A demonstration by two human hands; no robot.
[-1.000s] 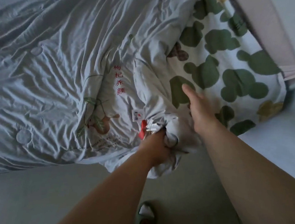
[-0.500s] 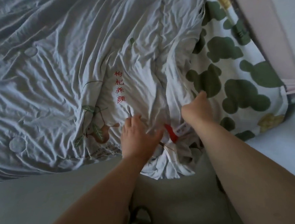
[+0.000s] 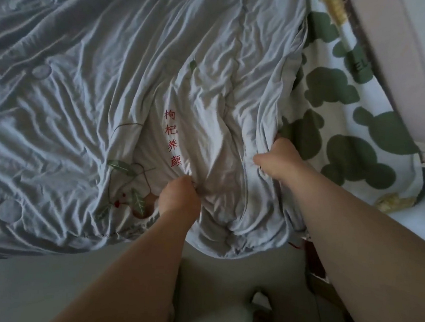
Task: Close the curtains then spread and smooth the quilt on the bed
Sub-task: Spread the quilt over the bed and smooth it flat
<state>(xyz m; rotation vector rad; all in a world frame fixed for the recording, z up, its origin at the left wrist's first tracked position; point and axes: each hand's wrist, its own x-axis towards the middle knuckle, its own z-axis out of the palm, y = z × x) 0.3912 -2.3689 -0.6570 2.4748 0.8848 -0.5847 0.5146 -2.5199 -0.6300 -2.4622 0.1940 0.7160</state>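
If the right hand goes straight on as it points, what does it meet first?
Probably more quilt: the right hand grips its edge and points up-left across its folds.

A wrinkled pale grey fabric quilt [image 3: 83, 98] covers the left and middle of the bed, its near edge hanging over the side above the smooth grey floor [image 3: 41, 287]. To its right lies a white cotton sheet printed with green blobs [image 3: 338, 115], with a pale pink flat board [image 3: 384, 60] beyond it. The left hand [image 3: 179, 199] grips the quilt near that edge, and the right hand [image 3: 281, 159] grips the quilt's right border beside the sheet.
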